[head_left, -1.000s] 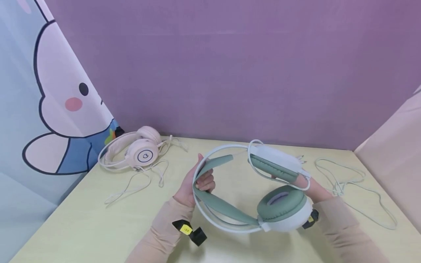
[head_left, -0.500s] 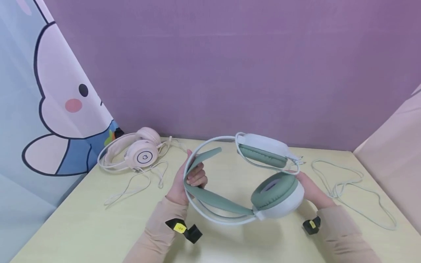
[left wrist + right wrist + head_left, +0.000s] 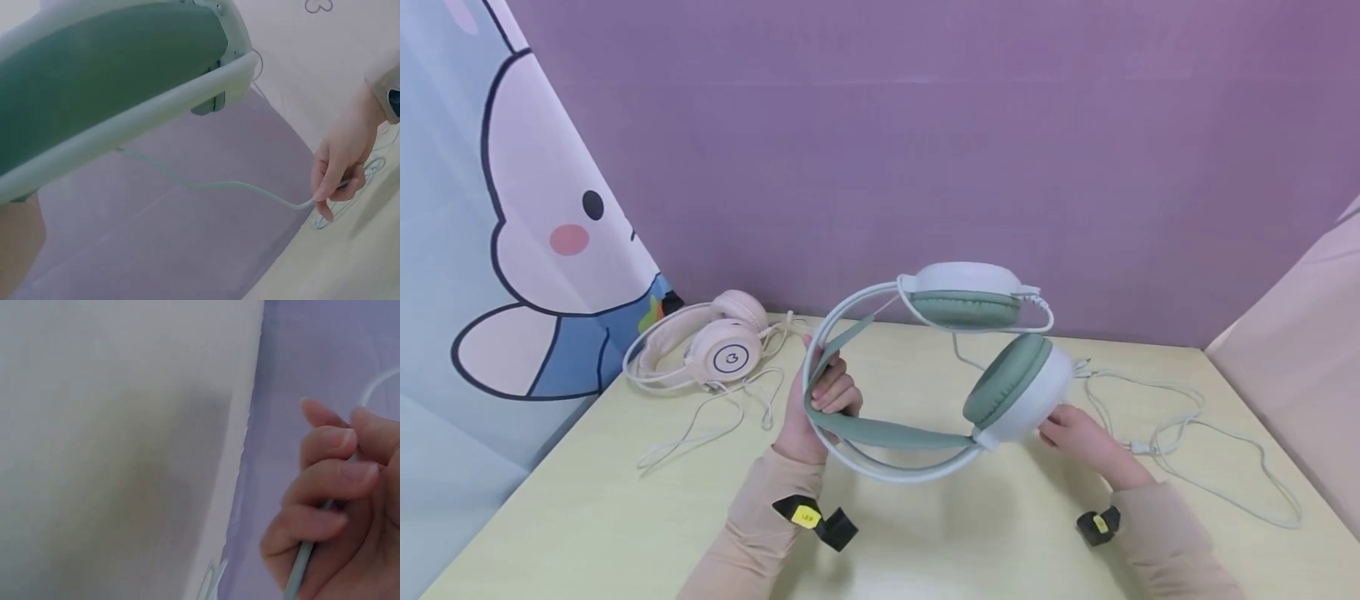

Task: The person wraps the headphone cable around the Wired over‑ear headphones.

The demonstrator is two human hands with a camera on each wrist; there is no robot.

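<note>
A white headset with green pads (image 3: 992, 367) is held up above the pale yellow table (image 3: 587, 500). My left hand (image 3: 827, 396) grips its green-lined headband (image 3: 880, 433) at the left; the band fills the left wrist view (image 3: 94, 94). My right hand (image 3: 1056, 429) is just right of the lower ear cup (image 3: 1018, 392) and off it. Its fingers curl round the headset's thin pale cable (image 3: 300, 562). In the left wrist view the right hand (image 3: 337, 181) pinches that cable (image 3: 237, 185), which runs up to the headset.
A pink headset (image 3: 703, 346) with its loose cord lies at the table's back left, by a cartoon curtain (image 3: 512, 250). The green headset's spare cable (image 3: 1195, 433) lies looped on the right. A purple wall (image 3: 925, 167) stands behind.
The headset has risen and shifted left, with its ear cups tipped up. My right hand has left the ear cup and now holds the cable. My left hand keeps its grip on the band.
</note>
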